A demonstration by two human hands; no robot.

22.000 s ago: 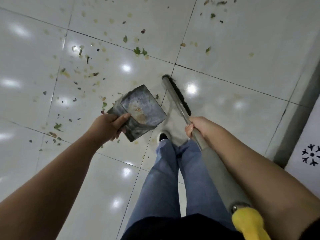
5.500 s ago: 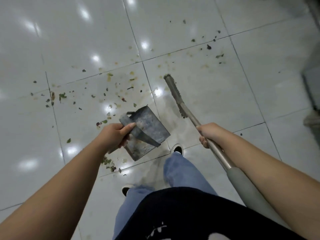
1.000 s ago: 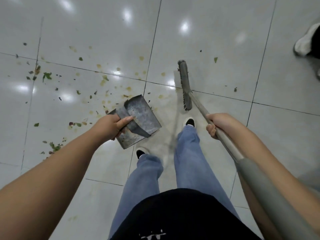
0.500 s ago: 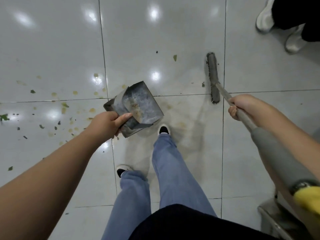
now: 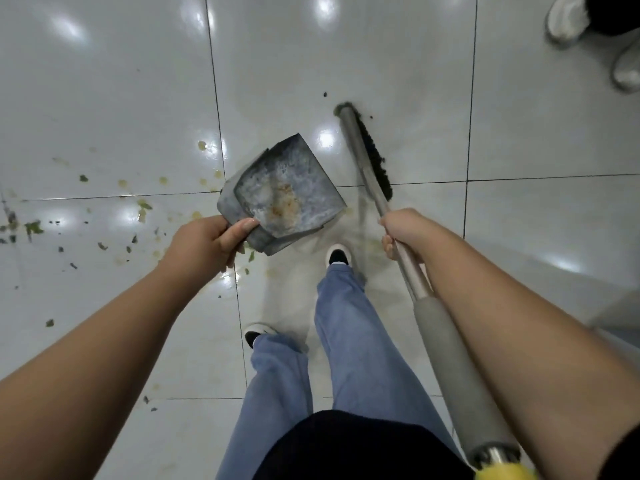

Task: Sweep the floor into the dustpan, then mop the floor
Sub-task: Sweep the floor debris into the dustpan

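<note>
My left hand (image 5: pixel 207 242) grips the near edge of a grey metal dustpan (image 5: pixel 287 195), held above the floor with its stained inside facing up. My right hand (image 5: pixel 403 230) grips the metal shaft of a long-handled broom (image 5: pixel 408 271). The broom's dark bristle head (image 5: pixel 367 150) lies on the white tiled floor (image 5: pixel 104 98) just right of the dustpan. Green and yellow leaf scraps (image 5: pixel 34 227) are scattered over the tiles to the left.
My legs in blue jeans (image 5: pixel 349 334) and two dark shoes stand below the dustpan. Another person's white shoes (image 5: pixel 568 19) are at the top right corner. A grey edge (image 5: pixel 616 306) runs along the right side.
The view has swung left and nearer. The broom head has moved left, close beside the dustpan. The dustpan has tipped so that its inside faces up more.
</note>
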